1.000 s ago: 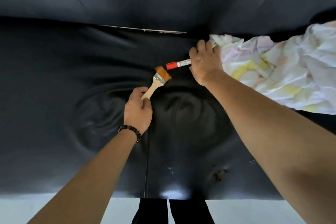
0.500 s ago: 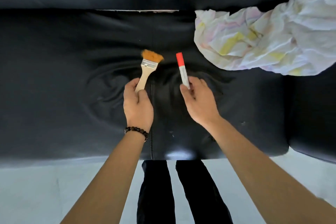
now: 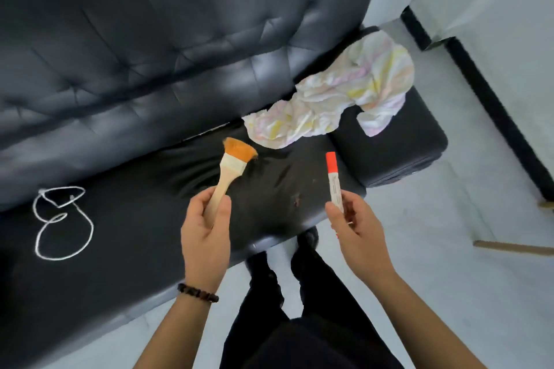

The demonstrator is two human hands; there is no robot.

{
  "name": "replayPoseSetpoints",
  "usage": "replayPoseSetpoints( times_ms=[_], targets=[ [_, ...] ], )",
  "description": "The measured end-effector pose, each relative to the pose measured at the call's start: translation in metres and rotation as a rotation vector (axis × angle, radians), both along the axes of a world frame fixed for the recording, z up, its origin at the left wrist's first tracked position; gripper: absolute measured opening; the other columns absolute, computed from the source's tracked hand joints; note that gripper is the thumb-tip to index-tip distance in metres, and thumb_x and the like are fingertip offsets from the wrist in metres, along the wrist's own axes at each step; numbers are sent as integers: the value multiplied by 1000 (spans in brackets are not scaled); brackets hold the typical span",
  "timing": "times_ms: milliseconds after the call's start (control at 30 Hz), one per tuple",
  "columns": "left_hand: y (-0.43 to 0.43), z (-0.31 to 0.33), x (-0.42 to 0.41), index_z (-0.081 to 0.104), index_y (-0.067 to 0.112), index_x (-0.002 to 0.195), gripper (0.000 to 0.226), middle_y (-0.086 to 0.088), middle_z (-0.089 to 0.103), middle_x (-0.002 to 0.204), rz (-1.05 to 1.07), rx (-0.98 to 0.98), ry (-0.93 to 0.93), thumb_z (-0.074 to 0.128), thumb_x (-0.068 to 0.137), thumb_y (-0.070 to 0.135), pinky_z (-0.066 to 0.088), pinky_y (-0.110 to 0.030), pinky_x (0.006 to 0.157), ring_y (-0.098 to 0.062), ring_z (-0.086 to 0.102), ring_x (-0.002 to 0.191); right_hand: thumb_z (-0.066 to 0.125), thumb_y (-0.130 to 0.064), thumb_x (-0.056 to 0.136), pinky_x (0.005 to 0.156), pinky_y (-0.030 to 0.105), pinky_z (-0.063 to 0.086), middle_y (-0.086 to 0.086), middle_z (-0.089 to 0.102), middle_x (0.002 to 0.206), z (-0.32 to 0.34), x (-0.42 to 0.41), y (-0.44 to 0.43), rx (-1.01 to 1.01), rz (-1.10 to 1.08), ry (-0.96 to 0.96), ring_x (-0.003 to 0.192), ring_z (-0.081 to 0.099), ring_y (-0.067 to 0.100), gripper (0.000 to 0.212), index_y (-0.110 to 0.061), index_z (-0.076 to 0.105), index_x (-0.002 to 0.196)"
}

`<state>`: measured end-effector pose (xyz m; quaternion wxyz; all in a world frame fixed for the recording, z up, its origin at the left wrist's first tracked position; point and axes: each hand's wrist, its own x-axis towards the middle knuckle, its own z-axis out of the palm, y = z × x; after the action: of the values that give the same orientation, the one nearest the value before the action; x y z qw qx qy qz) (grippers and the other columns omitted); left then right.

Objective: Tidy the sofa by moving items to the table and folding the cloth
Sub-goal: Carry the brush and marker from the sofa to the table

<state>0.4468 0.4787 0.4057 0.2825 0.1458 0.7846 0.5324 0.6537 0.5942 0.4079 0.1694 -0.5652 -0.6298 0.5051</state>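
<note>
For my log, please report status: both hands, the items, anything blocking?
Left hand holds paintbrush; right hand holds red-capped marker. Cloth unfolded, white cord on sofa. No obstruction seen.

We note the cloth (image 3: 338,99) at the sofa (image 3: 150,54) seat's right end against the backrest, a cord (image 3: 60,222) on its left part, and brush (image 3: 230,171) left of marker (image 3: 333,180) above the front edge.
</note>
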Motion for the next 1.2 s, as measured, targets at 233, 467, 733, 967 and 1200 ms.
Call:
replayPoseSetpoints(
  times_ms=[233, 467, 733, 967, 1200],
  targets=[
    [23, 121, 74, 63, 39, 107, 15, 10, 60, 74, -431, 289, 101, 54, 95, 39, 47, -15, 60, -4, 53, 63, 53, -54, 94, 62, 28, 51, -12, 62, 82, 129, 102, -33, 201, -309, 87, 72, 60, 19, 21, -44, 57, 112],
    [60, 167, 204, 62, 42, 107, 22, 2, 67, 84, -874, 416, 216, 50, 93, 53, 52, -17, 65, -9, 61, 69, 56, -50, 93, 55, 27, 48, -2, 59, 80, 165, 252, -95, 334, -669, 127, 70, 56, 22, 16, -50, 55, 109],
    [53, 167, 446, 62, 26, 97, 22, -5, 68, 77, -1220, 390, 119, 43, 95, 39, 53, -21, 60, -13, 60, 61, 64, -47, 89, 69, 49, 56, 1, 59, 80, 139, 447, -199, 306, -1090, 106, 70, 58, 27, 17, -54, 57, 103],
    [60, 161, 598, 60, 30, 89, 21, 0, 64, 73, -1537, 375, 263, 42, 100, 28, 52, -33, 57, -15, 60, 60, 66, -38, 92, 63, 40, 59, 2, 58, 77, 129, 584, -219, 280, -1255, 89, 68, 57, 25, 15, -48, 60, 101],
    [132, 122, 730, 63, 35, 92, 22, 5, 65, 74, -1584, 270, 160, 43, 91, 45, 51, -19, 60, -13, 61, 64, 68, -33, 92, 66, 36, 61, -7, 58, 68, 99, 712, -163, 230, -1383, 84, 60, 58, 8, 17, -36, 64, 109]
  ],
)
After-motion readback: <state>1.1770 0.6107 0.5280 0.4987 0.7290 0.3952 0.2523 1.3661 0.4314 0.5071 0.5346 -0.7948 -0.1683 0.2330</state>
